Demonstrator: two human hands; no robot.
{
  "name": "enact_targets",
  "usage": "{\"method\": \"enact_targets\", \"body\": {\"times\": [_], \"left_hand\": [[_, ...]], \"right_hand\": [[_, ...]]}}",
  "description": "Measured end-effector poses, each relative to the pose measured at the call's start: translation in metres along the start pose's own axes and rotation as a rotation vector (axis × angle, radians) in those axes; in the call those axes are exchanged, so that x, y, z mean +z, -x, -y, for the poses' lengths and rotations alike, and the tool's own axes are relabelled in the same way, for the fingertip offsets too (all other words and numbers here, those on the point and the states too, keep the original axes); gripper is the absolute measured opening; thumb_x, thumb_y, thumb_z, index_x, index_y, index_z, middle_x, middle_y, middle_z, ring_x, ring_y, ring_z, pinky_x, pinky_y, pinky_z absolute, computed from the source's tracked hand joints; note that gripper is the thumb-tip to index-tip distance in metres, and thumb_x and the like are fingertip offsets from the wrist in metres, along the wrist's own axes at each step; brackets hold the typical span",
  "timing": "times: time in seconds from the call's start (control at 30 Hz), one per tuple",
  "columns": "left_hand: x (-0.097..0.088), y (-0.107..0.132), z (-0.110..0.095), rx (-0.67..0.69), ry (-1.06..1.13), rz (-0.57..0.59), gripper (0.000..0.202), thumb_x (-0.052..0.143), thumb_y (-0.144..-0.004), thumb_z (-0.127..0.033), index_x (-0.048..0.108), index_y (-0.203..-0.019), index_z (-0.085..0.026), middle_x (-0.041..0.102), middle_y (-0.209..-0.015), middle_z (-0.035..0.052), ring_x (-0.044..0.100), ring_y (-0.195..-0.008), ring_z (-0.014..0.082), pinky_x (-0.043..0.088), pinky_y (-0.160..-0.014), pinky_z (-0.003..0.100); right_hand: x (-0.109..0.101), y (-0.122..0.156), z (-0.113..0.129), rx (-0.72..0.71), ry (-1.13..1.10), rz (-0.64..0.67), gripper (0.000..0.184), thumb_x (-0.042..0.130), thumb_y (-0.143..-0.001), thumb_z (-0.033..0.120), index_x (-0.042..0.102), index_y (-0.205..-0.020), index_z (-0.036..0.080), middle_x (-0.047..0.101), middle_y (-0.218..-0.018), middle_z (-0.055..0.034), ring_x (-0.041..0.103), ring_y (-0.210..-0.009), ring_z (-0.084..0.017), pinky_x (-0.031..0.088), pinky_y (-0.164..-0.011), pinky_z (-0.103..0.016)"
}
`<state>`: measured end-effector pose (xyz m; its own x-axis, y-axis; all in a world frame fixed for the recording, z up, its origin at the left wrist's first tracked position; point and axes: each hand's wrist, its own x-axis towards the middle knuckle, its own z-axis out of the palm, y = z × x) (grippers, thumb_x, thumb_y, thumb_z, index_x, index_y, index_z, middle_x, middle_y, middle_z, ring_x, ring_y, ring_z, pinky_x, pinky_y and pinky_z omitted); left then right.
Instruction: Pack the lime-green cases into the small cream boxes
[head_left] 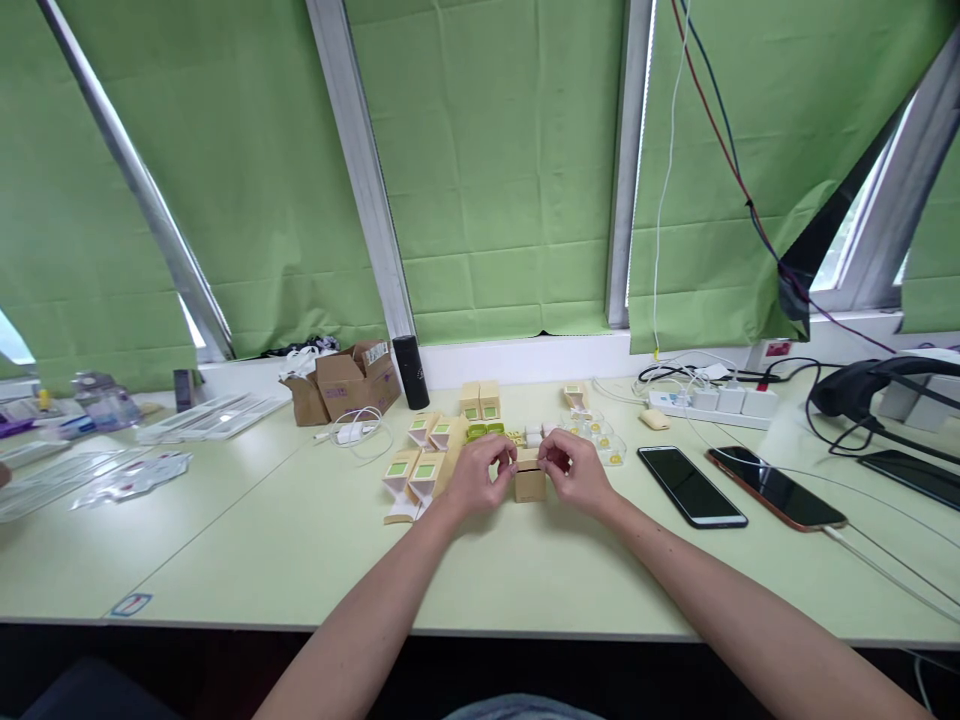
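Note:
A small tan cardboard box (529,483) stands on the pale green table (300,540) at the centre. My left hand (480,476) and my right hand (576,472) are on either side of it, fingers pinched at its top flaps. Just left of the hands lie several small open cartons with green labels (420,460). Behind the hands are two closed tan cartons (481,398), green-yellow small items (487,431) and clear plastic trays with yellow pieces (604,438).
Two black phones (691,486) (776,488) lie to the right, one on a cable. A white power strip (712,401), headphones (862,385), a black cylinder (411,371), a brown cardboard box (352,380) and plastic packaging (127,475) sit along the back and left.

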<state>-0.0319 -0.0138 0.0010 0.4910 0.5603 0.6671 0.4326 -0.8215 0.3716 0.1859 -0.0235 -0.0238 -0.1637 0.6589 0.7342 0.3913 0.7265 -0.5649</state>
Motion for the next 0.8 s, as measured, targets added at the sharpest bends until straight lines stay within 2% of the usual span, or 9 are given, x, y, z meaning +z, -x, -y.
{"method": "enact_targets", "body": {"times": [0.8], "left_hand": [[0.0031,0.0023,0.0035,0.043,-0.010,0.002,0.009,0.060,-0.078,-0.012,0.056,-0.080,-0.020,0.058,-0.071,0.0003,0.052,-0.069,0.0163,0.036,-0.064,0.029]], "right_hand": [[0.0011,0.0024,-0.0060,0.023,0.001,0.009,0.012,0.062,-0.072,0.010,0.058,-0.070,0.021,0.058,-0.064,0.0018,0.050,-0.057,-0.013,0.037,-0.056,-0.026]]}}
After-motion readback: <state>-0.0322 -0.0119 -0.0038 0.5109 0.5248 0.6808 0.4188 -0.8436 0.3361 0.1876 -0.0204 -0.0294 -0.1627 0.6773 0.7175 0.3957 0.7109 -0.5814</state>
